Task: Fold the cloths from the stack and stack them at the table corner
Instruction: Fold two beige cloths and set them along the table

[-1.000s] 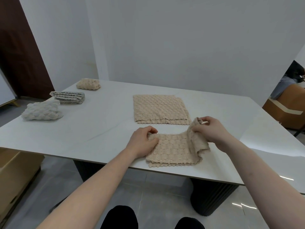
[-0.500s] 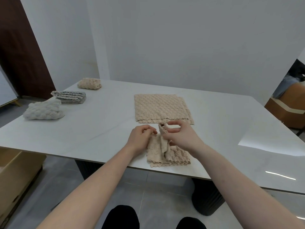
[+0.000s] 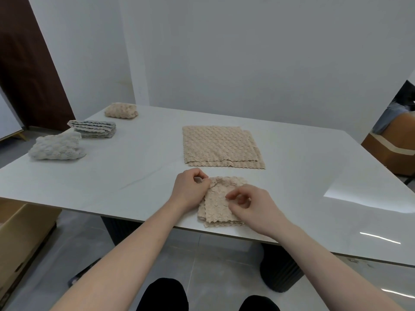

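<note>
Both hands work at the near table edge: the left hand (image 3: 190,190) pinches the far left corner of a small beige bubble-textured cloth (image 3: 219,202) folded into a narrow packet, while the right hand (image 3: 251,204) hovers over its right side with fingers loosely curled, holding nothing. Just beyond it, a flat stack of beige textured cloths (image 3: 220,145) lies on the white marble-look table (image 3: 314,176). Well to the left sit a folded beige cloth (image 3: 121,110), a folded grey cloth (image 3: 94,129) and a pale grey bundled cloth (image 3: 57,147). A tan cardboard box (image 3: 20,234) stands on the floor at left; its contents are hidden.
</note>
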